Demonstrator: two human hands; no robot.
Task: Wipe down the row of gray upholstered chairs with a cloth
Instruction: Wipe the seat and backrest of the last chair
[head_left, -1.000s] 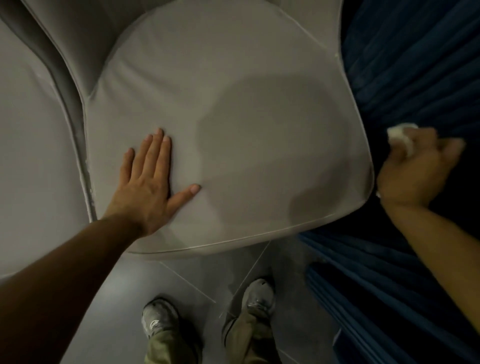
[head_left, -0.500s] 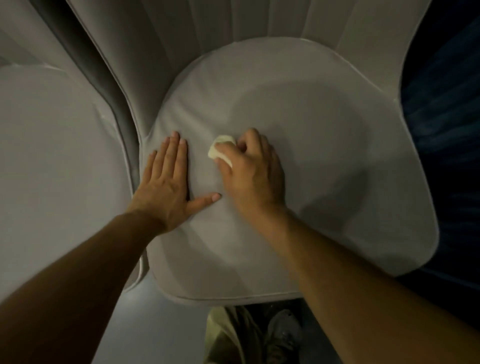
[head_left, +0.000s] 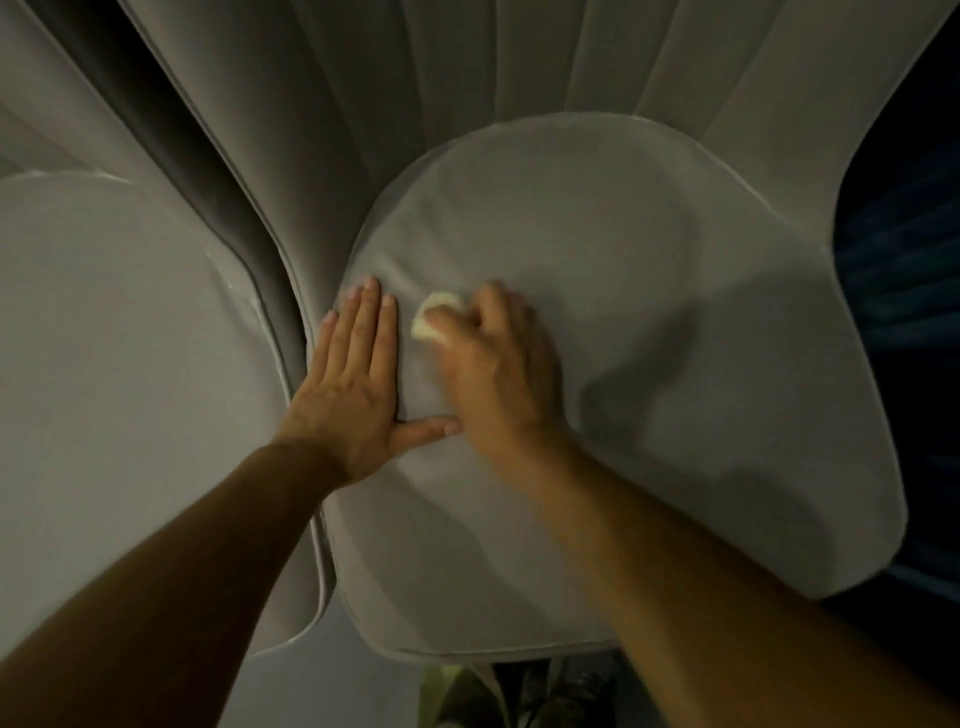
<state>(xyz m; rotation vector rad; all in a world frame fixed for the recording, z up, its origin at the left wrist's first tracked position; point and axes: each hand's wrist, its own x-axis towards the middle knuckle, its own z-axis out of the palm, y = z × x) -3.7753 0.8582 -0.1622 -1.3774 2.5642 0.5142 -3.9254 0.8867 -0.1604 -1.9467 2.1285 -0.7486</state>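
Gray chair seat (head_left: 675, 389) across the middle of view: broad, rounded, piped at the rim, faintly creased around the hands. Backrest (head_left: 467, 78) rising beyond its far edge in pleated panels. Second gray chair (head_left: 104, 389) just beside the left edge, parted from it by a dark gap. Dark blue drape (head_left: 904, 291) past the right edge.

Left hand (head_left: 353, 384) flat on the seat near its left edge, fingers straight and together, thumb stretched toward the other wrist; bracing, holding nothing. Right hand (head_left: 501, 364) just beside it, knuckles up, fingers curled over a small pale cloth (head_left: 434, 319) and pressing it into the fabric, seen only as a corner past the fingertips.

Judged as mid-wipe on the left part of this seat; right half, front edge and backrest probably yet to do.

Possible trouble from here:
- With so small a wad, bare knuckles dragging on the upholstery and smearing rather than cleaning.
- Narrow strokes, so easy to skip strips, above all along the piping and in the gap at the left edge.
- Hands close together, so a leftward stroke liable to bump the bracing thumb.
- Heavy lean on the left palm apt to ruck the cover and hide creases from the cloth.
- Dim light, so missed patches hard to spot.
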